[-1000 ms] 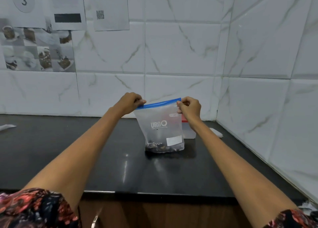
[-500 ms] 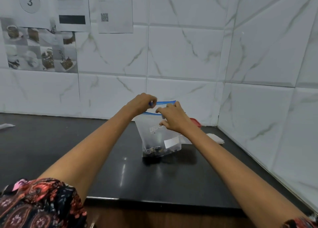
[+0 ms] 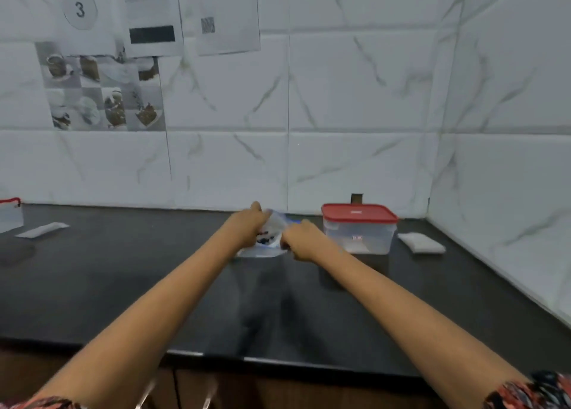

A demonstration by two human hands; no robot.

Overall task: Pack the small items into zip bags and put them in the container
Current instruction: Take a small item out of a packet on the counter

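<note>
A clear zip bag [image 3: 268,234] with a blue seal strip is seen low on the black desk [image 3: 154,285], small dark items visible inside. Just to its right, a clear container [image 3: 360,232] is shut by a red lid [image 3: 358,213].

Centre of frame: both hands meet on a zip bag [image 3: 268,238] lying low on the black counter [image 3: 154,285]. Left hand [image 3: 247,223] grips its left side; right hand [image 3: 301,238] grips its right side. Small dark items show through the bag between the hands; motion blur hides the finer detail. Right of centre: a clear container [image 3: 360,232] with red lid stands closed, just beside the right hand. Further right: a white packet [image 3: 420,243] lies flat. Upper left: paper sheets [image 3: 154,13] on the tiled wall, 1 marked "3".
</note>
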